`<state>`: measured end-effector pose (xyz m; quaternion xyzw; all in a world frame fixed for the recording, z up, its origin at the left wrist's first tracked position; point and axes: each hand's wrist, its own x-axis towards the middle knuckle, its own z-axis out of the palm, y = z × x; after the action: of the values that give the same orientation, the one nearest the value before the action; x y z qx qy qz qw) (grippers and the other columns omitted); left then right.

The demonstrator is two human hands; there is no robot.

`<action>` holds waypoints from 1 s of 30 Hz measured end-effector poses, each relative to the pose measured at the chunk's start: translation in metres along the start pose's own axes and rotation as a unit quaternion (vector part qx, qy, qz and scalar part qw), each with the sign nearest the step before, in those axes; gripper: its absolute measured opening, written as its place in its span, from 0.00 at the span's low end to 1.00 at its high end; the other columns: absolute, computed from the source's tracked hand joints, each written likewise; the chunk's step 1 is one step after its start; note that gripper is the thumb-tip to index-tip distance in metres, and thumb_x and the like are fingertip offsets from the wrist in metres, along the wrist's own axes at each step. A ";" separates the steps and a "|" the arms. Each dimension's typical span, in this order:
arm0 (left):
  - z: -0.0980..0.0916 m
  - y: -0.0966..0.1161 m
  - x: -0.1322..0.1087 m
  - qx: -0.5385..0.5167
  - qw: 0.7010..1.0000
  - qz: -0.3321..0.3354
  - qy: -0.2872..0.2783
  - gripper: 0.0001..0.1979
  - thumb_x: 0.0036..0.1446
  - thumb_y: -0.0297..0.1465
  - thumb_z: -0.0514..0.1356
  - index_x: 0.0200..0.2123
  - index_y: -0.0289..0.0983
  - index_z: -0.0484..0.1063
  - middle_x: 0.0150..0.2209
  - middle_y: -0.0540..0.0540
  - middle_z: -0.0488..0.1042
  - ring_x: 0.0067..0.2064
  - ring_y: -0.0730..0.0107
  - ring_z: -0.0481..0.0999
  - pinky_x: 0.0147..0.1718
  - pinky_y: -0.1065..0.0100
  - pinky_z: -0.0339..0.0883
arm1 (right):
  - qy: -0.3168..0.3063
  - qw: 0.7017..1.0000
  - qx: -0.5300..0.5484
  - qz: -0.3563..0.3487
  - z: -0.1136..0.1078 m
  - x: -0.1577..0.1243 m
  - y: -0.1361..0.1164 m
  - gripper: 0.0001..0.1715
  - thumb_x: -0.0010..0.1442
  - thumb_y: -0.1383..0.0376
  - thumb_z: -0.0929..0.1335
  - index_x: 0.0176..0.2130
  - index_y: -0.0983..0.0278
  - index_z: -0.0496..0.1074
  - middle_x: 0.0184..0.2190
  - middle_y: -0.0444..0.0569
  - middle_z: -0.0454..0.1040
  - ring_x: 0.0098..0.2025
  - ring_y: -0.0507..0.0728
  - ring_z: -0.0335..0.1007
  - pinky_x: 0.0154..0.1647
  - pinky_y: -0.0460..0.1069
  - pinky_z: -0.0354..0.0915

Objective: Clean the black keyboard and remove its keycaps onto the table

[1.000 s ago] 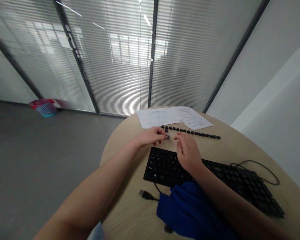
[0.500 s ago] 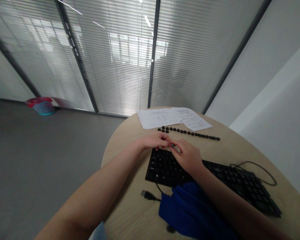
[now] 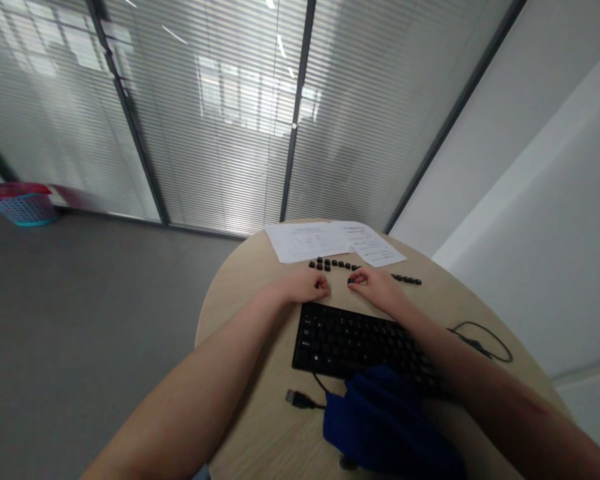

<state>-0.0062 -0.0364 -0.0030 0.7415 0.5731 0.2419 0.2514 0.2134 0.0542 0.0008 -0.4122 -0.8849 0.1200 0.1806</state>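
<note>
Between the thumb and fingertips of my right hand (image 3: 380,290) is a small black keycap (image 3: 351,281), held just over the table in front of the row of keycaps. My left hand (image 3: 307,285) rests on the wood with fingers curled in; whatever it may hold is hidden. Behind the hands, several loose black keycaps (image 3: 341,264) form a long row with a small cluster at its left end, partly covered by my right hand. A black keyboard (image 3: 350,340) lies nearer to me, its right part under my right forearm.
A blue cloth (image 3: 375,420) overlaps the keyboard's near edge, beside a USB plug (image 3: 300,400). Printed papers (image 3: 310,241) lie at the back of the round table (image 3: 260,427). A cable (image 3: 500,347) loops at right. A basket (image 3: 25,205) stands on the floor near the blinds.
My hands have come apart. My right hand has taken the keycap towards the row, while my left hand has drawn back a little to the left. The view has turned rightward.
</note>
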 end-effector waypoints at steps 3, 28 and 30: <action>-0.001 -0.001 0.000 -0.013 1.000 0.005 0.006 0.03 0.47 0.27 0.63 0.26 0.40 0.78 0.24 0.52 0.75 0.26 0.70 0.70 0.28 0.71 0.57 | -0.038 0.999 0.025 0.027 0.012 0.028 0.012 0.10 0.57 0.63 0.72 0.40 0.63 0.79 0.33 0.48 0.81 0.34 0.55 0.77 0.39 0.49 0.68; -0.015 -0.001 -0.003 0.065 0.998 0.003 0.006 0.13 0.51 0.36 0.57 0.18 0.39 0.63 0.18 0.53 0.62 0.23 0.70 0.62 0.25 0.66 0.51 | -0.016 1.000 -0.013 0.007 0.039 0.063 0.006 0.19 0.56 0.64 0.72 0.48 0.62 0.79 0.37 0.48 0.82 0.40 0.58 0.77 0.43 0.49 0.67; -0.016 -0.001 -0.003 0.066 0.998 0.004 0.010 0.13 0.51 0.36 0.57 0.18 0.39 0.62 0.18 0.53 0.62 0.23 0.70 0.61 0.25 0.66 0.51 | -0.008 1.000 -0.016 0.003 0.038 0.061 0.006 0.19 0.55 0.63 0.72 0.48 0.62 0.79 0.35 0.48 0.82 0.39 0.59 0.77 0.42 0.50 0.67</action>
<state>-0.0177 -0.0381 0.0082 0.7564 0.5874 0.2117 0.1948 0.1648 0.1030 -0.0227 -0.4164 -0.8870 0.1091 0.1668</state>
